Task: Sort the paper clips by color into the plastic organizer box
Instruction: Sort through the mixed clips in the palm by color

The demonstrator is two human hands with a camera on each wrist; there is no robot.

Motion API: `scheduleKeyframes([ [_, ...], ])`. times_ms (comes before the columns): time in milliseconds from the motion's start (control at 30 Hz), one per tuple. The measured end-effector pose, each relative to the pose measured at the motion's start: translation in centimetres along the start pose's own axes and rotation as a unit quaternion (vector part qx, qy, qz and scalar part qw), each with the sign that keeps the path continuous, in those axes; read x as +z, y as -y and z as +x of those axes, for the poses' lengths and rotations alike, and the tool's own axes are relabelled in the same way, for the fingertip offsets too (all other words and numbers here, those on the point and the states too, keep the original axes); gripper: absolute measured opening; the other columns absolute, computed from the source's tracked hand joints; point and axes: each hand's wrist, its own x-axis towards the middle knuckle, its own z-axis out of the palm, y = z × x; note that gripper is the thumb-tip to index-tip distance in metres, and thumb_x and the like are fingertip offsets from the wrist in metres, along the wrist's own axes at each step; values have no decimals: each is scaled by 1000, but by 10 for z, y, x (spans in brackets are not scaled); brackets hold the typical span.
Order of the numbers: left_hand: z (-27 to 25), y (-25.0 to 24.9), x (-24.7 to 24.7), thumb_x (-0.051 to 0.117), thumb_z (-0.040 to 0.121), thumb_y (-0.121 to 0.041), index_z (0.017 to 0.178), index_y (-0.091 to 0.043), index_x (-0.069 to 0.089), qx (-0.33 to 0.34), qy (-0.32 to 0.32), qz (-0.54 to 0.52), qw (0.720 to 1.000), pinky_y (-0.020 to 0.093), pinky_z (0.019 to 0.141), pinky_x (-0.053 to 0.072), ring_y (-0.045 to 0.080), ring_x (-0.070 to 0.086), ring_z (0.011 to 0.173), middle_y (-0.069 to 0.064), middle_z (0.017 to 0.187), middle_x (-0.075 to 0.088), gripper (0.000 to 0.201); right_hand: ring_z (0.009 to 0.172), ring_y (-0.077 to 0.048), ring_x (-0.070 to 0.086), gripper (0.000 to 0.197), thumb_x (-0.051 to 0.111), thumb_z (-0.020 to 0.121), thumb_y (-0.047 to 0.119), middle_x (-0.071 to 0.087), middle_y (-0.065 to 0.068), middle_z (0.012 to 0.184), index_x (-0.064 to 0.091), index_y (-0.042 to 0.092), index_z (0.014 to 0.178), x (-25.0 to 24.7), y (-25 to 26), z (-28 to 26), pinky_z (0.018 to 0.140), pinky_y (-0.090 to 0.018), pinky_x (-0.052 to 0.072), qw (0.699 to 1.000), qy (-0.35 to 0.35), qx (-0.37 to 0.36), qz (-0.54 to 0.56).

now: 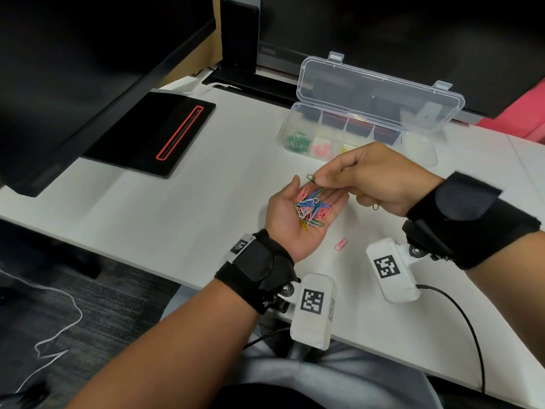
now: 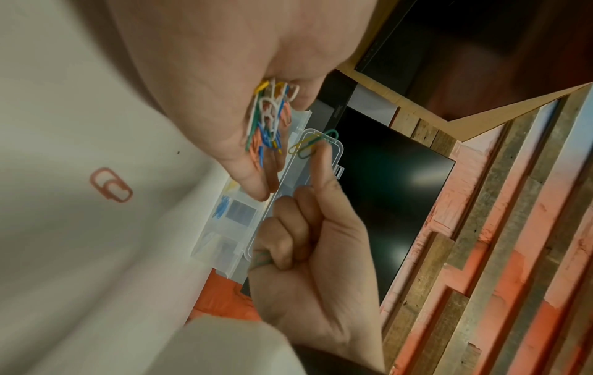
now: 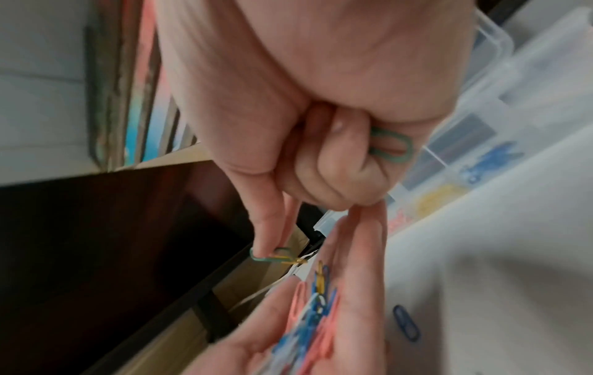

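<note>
Left hand [image 1: 295,215] palm up over the desk [image 1: 206,202], fingers relaxed, cradling a mixed pile of clips [image 1: 312,208] in pink, blue, white, yellow and green. Right hand [image 1: 380,178] just above those fingertips, thumb and forefinger pinching a green clip [image 1: 311,178]; from the wrist views a yellow clip [image 2: 300,146] hangs hooked onto it. Other right fingers curled in, with a second green clip [image 3: 393,148] tucked under them against the palm. Clear box [image 1: 354,134] beyond both hands, lid [image 1: 380,95] propped open, green clips [image 1: 298,141] in its leftmost compartment, pink ones next, yellow after that, partly hidden by the right hand; blue further along, though exactly which compartment is hard to tell. One pink clip [image 1: 341,244] loose on the desk near the left wrist, one blue clip [image 3: 406,322] also on the desk. Black pad [image 1: 153,134] with a red-edged slot well to the left.
</note>
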Motion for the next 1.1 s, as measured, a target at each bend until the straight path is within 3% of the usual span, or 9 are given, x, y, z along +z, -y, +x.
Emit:
scheduleKeyframes([
  [67,0,0,0,32,103,-31,112,5,60,2,-1,0,1000,42,102,42,33,56,115,26,112,63,47,36,-4,27,5,68,86,12,73,-18,85,73,10,86,-3,-2,2,38,-15,14,998,28,26,50],
  [100,0,0,0,31,103,-31,114,5,60,2,0,2,1000,42,101,42,33,56,118,25,114,63,48,35,-3,25,7,64,89,12,71,-17,78,69,9,86,-4,-3,4,37,-14,13,995,38,40,79],
  [167,0,-1,0,29,103,-31,118,5,58,3,-1,9,1000,41,102,42,31,54,122,25,117,62,49,36,-4,17,18,53,95,16,50,0,52,56,14,77,-8,-7,7,36,-15,10,982,66,76,161],
  [267,0,-2,-1,30,103,-30,117,7,58,15,-5,23,1000,41,99,47,33,60,113,26,116,63,49,41,-9,10,16,38,82,19,19,6,54,36,20,66,-13,-11,9,37,-19,9,939,90,116,312],
  [367,2,-6,-1,32,103,-29,119,10,56,31,-3,7,999,45,94,50,38,61,109,29,121,61,48,40,-10,11,9,36,67,22,19,6,51,32,19,59,-13,-17,13,39,-18,11,903,83,99,409],
  [533,3,-29,-4,32,104,-27,123,13,53,67,6,-49,996,48,99,45,43,54,118,32,125,58,49,35,-10,15,32,38,87,29,22,7,46,32,21,56,-9,-17,31,41,-19,7,882,21,95,461],
  [700,5,-49,-7,31,104,-28,126,12,52,82,0,-59,995,46,106,40,42,51,124,30,130,56,50,36,-10,16,49,46,93,42,23,6,45,32,21,52,-4,1,52,38,-20,10,880,29,62,471],
  [900,12,-54,-10,33,103,-28,120,11,60,91,17,-59,994,50,99,46,40,56,122,28,126,60,51,40,-12,15,43,37,92,34,21,4,49,32,19,52,-3,22,82,45,-26,12,861,12,14,508],
  [1100,14,-54,-12,33,102,-29,117,8,61,92,38,-64,993,47,97,47,37,58,119,26,126,61,49,48,-15,12,36,36,90,30,17,2,55,26,20,56,-2,43,116,47,-28,17,868,-52,-25,492],
])
